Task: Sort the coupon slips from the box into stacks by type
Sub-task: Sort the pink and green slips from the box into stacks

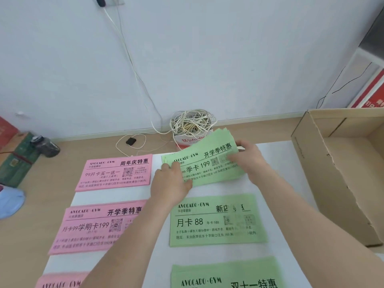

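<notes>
- Green slips [207,169] headed 开学季特惠 lie fanned and askew at upper centre, held between both hands. The left hand [171,181] pinches their near-left end, and the right hand [250,161] grips the far-right end, thumb on top.
- Just beneath, the corner of a matching stack [166,158] peeks out on the white sheet [218,190].
- This looks like adding a bundle to its pile; the next move calls for squaring the edges and turning the bundle to line up before release.
- Other green stacks [216,223] lie lower centre; pink stacks [114,175] run down the left.
- At the right edge stands the cardboard box [332,173]; the part of its inside in view looks bare, so sorting seems nearly done.
</notes>
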Tool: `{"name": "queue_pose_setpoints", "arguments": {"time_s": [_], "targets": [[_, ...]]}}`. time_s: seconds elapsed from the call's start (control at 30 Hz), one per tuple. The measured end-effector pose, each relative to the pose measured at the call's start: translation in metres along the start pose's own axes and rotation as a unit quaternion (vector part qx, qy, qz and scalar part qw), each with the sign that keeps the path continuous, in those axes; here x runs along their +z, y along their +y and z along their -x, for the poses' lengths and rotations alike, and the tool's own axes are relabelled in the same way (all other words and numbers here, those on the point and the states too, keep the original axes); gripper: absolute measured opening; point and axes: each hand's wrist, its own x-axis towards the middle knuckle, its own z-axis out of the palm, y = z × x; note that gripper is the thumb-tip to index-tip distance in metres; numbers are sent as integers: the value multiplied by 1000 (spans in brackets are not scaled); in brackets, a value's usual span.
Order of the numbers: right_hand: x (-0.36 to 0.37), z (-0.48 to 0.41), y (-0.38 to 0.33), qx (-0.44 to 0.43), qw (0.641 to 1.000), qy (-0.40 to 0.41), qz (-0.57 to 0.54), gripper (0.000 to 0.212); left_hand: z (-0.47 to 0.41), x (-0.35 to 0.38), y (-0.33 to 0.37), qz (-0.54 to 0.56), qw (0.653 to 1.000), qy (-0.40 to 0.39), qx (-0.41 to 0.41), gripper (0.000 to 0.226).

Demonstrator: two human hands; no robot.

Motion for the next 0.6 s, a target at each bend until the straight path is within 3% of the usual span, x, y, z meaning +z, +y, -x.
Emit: {"name": "queue_pose_setpoints", "arguments": {"time_s": [0.07,0.13,0.23,0.27,0.4,0.47,0.6], "targets": [[-14,1,-2,-38,999,-36,1,30,-8,-2,-5,81,996,32,-11,68],[-26,1,-1,-67,996,-45,-27,33,-15,-4,-8,254,962,92,-41,65],[-37,4,3,-85,990,-45,-99,35,-20,-14,-3,582,806,45,-94,48],[-38,5,3,-95,989,-43,-105,34,-22,-16,-2,617,782,25,-86,40],[-44,9,-1,-170,982,-31,-79,33,-25,-27,3,634,770,63,-29,36],[-46,12,-4,-196,976,-36,-82,34,-28,-28,1,658,751,66,-4,53],[-47,21,-10,-247,967,-64,-26,39,-29,-25,-7,677,734,-26,47,98]]}}
